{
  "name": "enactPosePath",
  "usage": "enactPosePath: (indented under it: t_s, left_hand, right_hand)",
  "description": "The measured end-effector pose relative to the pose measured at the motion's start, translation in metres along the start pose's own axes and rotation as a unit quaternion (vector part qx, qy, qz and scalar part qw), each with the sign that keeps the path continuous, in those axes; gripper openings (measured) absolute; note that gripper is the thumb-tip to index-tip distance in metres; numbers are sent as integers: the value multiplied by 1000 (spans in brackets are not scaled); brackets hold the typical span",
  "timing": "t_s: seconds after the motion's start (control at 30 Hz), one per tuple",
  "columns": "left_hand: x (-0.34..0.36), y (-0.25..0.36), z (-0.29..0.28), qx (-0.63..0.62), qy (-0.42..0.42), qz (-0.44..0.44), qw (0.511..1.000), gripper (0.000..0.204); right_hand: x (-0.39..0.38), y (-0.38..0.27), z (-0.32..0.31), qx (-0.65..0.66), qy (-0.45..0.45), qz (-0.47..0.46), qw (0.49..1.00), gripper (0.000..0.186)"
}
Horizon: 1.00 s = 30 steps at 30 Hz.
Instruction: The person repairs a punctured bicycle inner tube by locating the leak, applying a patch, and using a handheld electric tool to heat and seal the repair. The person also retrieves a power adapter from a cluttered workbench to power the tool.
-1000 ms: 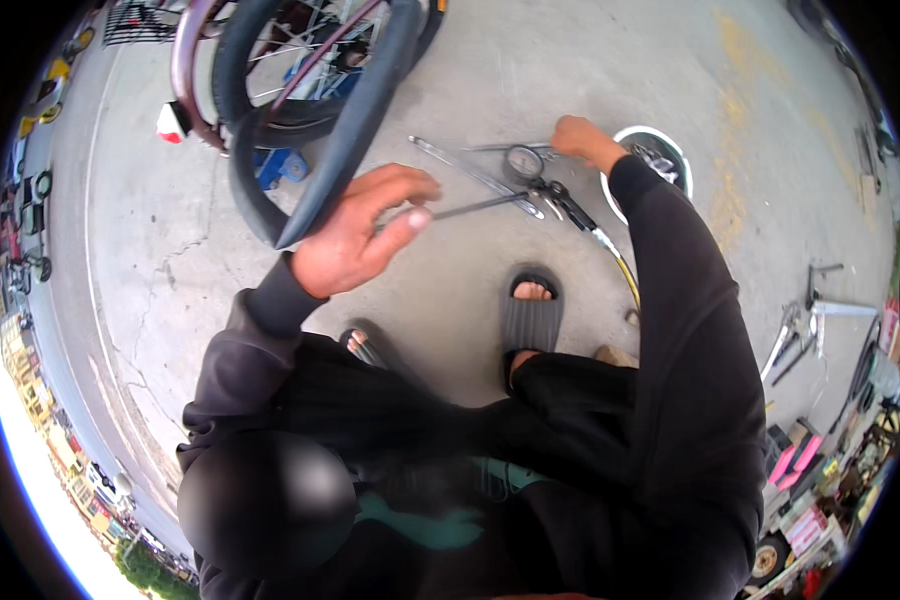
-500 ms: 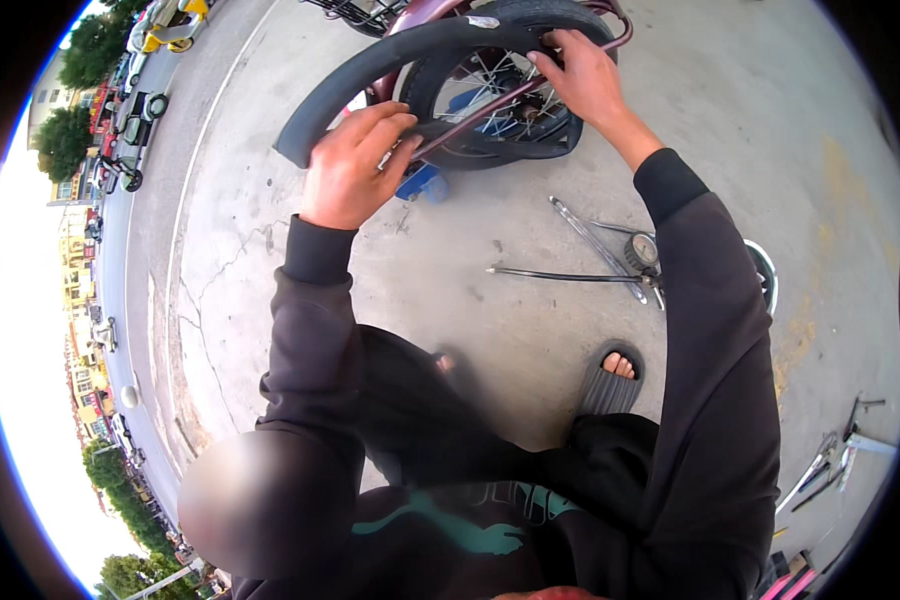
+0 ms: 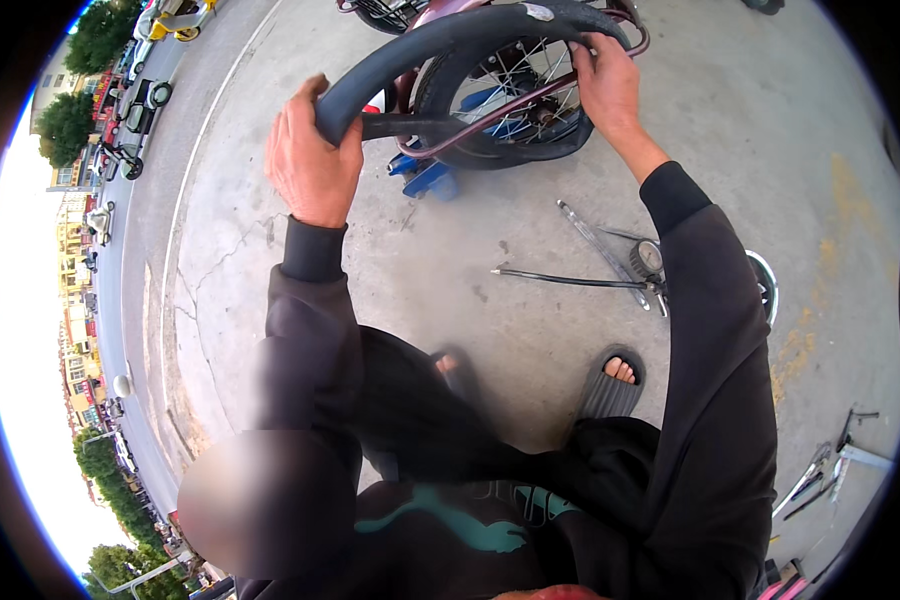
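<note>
A swollen black inner tube with a pale patch-like spot curves in front of a spoked bicycle wheel. My left hand is wrapped round the tube's bent left end, thumb on the near side. Near the wheel's right side, my right hand pinches the tube, with the fingertips partly hidden behind it. A dark red metal bar of the bike slants across the wheel. The lower stretch of tube runs rightward from my left hand toward the wheel.
A blue object lies under the wheel. On the concrete, a pump with a round gauge and a black hose lies beside my right forearm. Loose metal tools lie at lower right. Parked scooters line the road at left.
My left hand has moved left and up to the tube's end, its grip now wider. My right hand has shifted slightly right. The tube's left end has swung up and right.
</note>
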<state>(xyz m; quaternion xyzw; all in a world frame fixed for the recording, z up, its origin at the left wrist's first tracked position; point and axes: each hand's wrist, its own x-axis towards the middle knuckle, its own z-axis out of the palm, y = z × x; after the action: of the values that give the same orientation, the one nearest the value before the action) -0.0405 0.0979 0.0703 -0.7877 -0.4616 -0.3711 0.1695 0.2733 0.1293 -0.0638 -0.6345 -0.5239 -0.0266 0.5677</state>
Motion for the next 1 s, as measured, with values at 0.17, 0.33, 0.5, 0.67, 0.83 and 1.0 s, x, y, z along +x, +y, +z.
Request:
enactPosePath:
  t_s: [0.17, 0.33, 0.5, 0.67, 0.83, 1.0]
  left_hand:
    - [-4, 19, 29, -423, -58, -271, 863, 12]
    - [21, 34, -4, -477, 79, -166, 860, 17]
    - [13, 33, -28, -646, -21, -313, 696, 18]
    - [-68, 36, -18, -556, -170, -603, 547, 29]
    - [-133, 32, -16, -647, -313, -491, 493, 39]
    - [-117, 11, -20, -524, -98, -490, 690, 63]
  right_hand:
    - [22, -9, -22, 56, 32, 55, 996, 24]
    - [45, -34, -58, 121, 32, 94, 988, 23]
    - [50, -84, -75, 157, -31, 54, 986, 16]
    - [43, -159, -49, 121, -27, -256, 959, 13]
    - [35, -163, -33, 124, -168, -230, 950, 11]
    - [56, -158, -44, 57, -256, -305, 916, 13]
